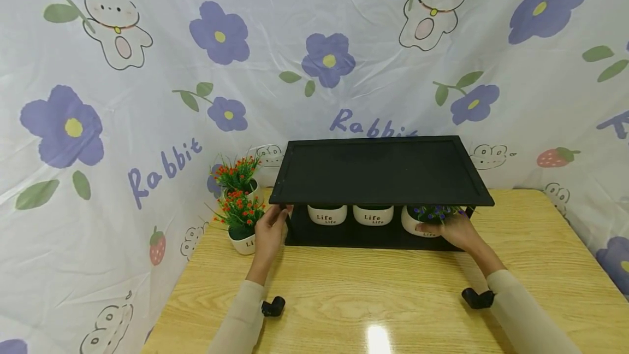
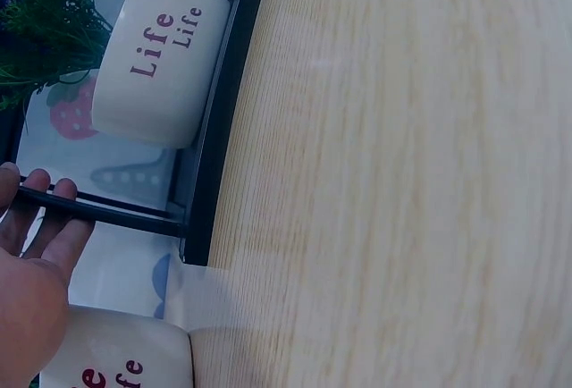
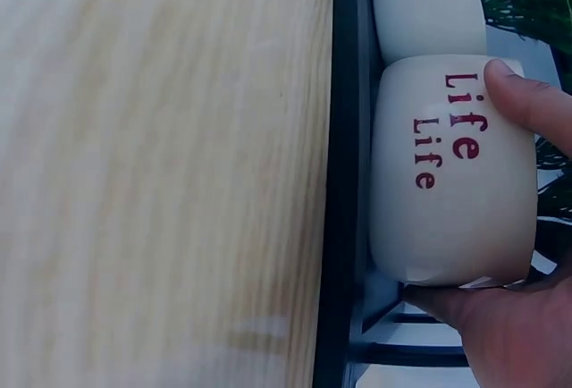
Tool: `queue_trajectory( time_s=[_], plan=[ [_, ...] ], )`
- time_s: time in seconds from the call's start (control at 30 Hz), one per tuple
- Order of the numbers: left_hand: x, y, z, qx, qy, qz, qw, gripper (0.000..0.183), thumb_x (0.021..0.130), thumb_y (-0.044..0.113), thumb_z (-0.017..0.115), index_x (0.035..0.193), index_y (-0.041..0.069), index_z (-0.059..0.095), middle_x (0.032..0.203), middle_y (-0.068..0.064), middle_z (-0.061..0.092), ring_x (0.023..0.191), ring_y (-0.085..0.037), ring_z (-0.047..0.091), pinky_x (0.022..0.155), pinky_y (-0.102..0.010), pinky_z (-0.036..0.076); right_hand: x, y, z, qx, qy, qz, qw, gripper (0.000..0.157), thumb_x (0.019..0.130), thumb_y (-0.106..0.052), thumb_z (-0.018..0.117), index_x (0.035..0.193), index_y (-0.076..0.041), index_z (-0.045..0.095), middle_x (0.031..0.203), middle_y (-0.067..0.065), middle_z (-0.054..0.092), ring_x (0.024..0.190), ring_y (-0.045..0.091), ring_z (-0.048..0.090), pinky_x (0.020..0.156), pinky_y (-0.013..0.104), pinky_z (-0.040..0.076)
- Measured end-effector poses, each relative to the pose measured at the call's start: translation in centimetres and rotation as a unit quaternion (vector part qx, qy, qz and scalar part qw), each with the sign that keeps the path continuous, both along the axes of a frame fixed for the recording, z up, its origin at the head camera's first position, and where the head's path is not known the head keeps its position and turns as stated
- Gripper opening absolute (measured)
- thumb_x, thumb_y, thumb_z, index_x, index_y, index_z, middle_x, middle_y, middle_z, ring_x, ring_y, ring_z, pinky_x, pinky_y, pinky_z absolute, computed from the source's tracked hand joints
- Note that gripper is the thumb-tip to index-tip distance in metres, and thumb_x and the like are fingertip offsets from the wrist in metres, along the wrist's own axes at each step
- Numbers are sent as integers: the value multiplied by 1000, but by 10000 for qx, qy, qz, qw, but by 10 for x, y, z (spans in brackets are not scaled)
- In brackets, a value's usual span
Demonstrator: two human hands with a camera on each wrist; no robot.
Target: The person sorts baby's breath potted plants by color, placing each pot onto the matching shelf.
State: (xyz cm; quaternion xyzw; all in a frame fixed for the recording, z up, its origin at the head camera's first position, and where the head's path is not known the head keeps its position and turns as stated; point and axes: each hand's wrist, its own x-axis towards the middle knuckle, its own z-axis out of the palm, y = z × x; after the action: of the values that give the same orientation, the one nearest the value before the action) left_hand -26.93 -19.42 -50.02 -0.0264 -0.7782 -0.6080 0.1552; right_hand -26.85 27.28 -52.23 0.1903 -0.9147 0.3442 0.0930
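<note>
Left hand (image 1: 267, 231) curled round a thin bar at the left end of the black shelf (image 1: 378, 171), shelf on the table (image 1: 344, 288) toward its back edge; right hand (image 1: 459, 231) gripping a white pot (image 3: 451, 218) with purple flowers (image 1: 434, 212), thumb on its front, pot at the right end of the lower board by the front edge. Two more white pots, middle one (image 1: 373, 216) and left one (image 1: 327, 216), along same front edge; two red-flowered plants, front (image 1: 241, 242) and back (image 1: 238, 173), near table's back left corner.
</note>
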Motion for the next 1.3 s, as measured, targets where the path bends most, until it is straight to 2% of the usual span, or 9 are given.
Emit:
queue_trajectory(
  time_s=[0.03,0.07,0.1,0.2,0.27,0.5,0.8,1.03,1.3],
  plan=[
    [0,0,0,-11,-7,4,10000,30,111,9,57,137,3,70,136,-28,69,131,-38,67,119,-54,49,-2,0,1,-87,-353,-35,9993,84,100,-44,75,159,4,40,156,39,42,140,59,46,110,74,44],
    [0,0,0,-11,-18,11,10000,29,111,9,57,137,3,70,136,-28,69,131,-38,66,119,-54,49,-5,-1,5,-407,-1025,-319,9934,102,95,-47,80,166,2,26,167,36,26,151,60,31,117,78,34],
    [0,0,0,-32,-24,13,10000,29,111,9,57,137,3,70,136,-28,69,131,-38,67,119,-54,49,-8,-3,7,-683,-1416,-483,9864,109,94,-45,81,169,1,16,170,35,20,153,60,25,119,78,30],
    [0,0,0,-21,-39,19,10000,30,111,9,57,138,3,69,136,-28,69,131,-38,66,119,-54,49,-16,-4,10,-923,-1853,-621,9764,114,93,-44,81,171,-2,9,173,35,14,156,59,20,121,79,27],
    [1,1,1,-10,-39,24,10000,30,111,9,57,138,3,69,136,-28,69,131,-38,66,119,-54,49,-22,-5,11,-1037,-1768,-586,9770,114,92,-39,83,170,0,9,172,37,14,156,60,21,121,79,27],
    [1,1,0,-26,-42,34,10000,28,111,10,57,135,3,71,135,-26,70,132,-39,66,118,-54,49,-39,-6,6,-1132,-1252,-275,9853,101,91,-26,85,166,3,24,169,32,28,154,54,30,123,77,28],
    [1,1,-1,-86,22,78,9999,28,111,9,57,134,2,71,135,-30,69,131,-39,66,118,-55,50,-49,-8,5,-1323,-1284,-36,9829,90,93,-12,82,163,8,29,164,34,33,149,55,36,121,75,32],
    [1,1,0,-49,62,39,10000,27,111,9,58,133,2,72,134,-28,70,130,-39,67,117,-56,50,-50,-7,4,-1496,-1670,144,9744,81,98,-11,76,163,8,30,161,34,38,142,55,45,116,73,42],
    [2,1,3,-35,16,-20,10000,28,111,8,58,135,3,71,135,-29,70,130,-40,67,117,-57,50,-46,-7,5,-1575,-1579,164,9747,92,95,-14,81,166,4,25,168,33,28,152,57,32,121,76,32]
  ],
)
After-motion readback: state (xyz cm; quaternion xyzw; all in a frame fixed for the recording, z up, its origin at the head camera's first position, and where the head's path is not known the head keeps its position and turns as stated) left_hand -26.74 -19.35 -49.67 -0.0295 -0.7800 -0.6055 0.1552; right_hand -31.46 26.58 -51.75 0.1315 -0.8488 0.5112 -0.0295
